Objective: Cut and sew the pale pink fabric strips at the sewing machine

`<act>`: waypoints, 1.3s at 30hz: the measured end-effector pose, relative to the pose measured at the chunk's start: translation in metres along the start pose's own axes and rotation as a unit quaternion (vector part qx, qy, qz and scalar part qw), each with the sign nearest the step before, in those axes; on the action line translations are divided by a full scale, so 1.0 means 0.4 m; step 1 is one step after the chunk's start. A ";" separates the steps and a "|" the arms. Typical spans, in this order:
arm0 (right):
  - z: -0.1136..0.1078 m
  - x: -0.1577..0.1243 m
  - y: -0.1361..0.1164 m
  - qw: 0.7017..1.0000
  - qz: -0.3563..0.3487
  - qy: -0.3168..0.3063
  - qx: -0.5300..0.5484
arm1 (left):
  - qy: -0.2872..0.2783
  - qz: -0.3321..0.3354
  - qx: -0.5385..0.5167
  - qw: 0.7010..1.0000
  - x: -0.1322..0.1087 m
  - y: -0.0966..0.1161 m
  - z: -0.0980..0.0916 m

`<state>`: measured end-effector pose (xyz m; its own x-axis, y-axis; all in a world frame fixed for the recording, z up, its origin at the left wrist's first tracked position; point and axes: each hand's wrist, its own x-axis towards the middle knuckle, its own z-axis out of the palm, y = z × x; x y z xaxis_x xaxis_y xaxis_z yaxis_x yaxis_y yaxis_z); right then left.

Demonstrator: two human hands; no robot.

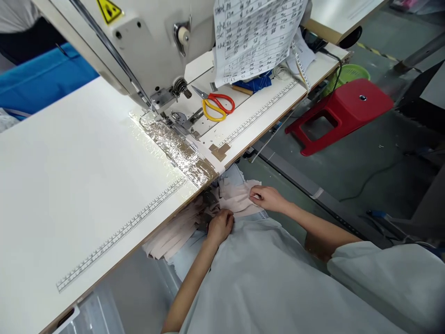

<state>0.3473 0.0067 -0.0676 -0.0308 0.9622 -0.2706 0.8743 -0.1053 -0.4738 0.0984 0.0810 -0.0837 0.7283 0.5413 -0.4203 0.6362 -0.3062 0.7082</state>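
Note:
Pale pink fabric [236,197] lies gathered across my lap, just below the front edge of the sewing table. My right hand [266,197] has its fingers curled in a pinch at the right edge of this fabric. On its left side rests my left hand [221,226], fingers bent and pressed down on the cloth; its fingertips are partly hidden. More pink fabric [177,232] hangs in folded layers to the left, under the table edge. Above stands a sewing machine [153,55], with no cloth visible under its needle area.
Scissors [217,106] with red and yellow handles lie right of the needle. A handwritten sheet [257,39] hangs from the machine. Printed rulers [121,232] run along the table edge [146,239]. A red stool [361,102] and green basket [352,73] stand at right.

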 end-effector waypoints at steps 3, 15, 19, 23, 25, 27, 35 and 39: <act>0.000 -0.029 -0.008 0.998 -0.046 -0.034 0.028 | 0.038 -0.025 0.033 0.998 -0.007 0.003 -0.003; 0.038 -0.003 -0.044 0.995 -0.080 0.057 0.000 | 0.073 0.138 0.246 0.957 0.049 0.024 0.016; 0.039 -0.041 -0.080 0.989 -0.136 0.048 -0.025 | 0.061 0.187 0.269 0.943 0.033 0.027 0.008; 0.037 -0.075 -0.088 0.986 -0.165 0.030 -0.009 | 0.043 0.206 0.279 0.937 0.030 0.030 0.007; 0.038 -0.075 -0.071 0.991 -0.128 0.005 0.025 | 0.038 0.212 0.284 0.934 0.032 0.032 0.010; 0.040 -0.061 -0.047 0.997 -0.069 0.006 0.038 | 0.033 0.221 0.285 0.932 0.033 0.034 0.014; 0.046 0.041 -0.045 0.998 0.041 0.038 -0.024 | 0.033 0.221 0.267 0.938 0.038 0.029 0.019; 0.034 0.087 -0.073 0.997 0.029 0.028 -0.067 | 0.041 0.200 0.235 0.950 0.047 0.019 0.017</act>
<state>0.3142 0.0401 -0.0745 0.0460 0.9685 -0.2446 0.9309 -0.1304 -0.3413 0.1186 0.0834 -0.0900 0.9261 0.3607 -0.1111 0.3695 -0.8066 0.4615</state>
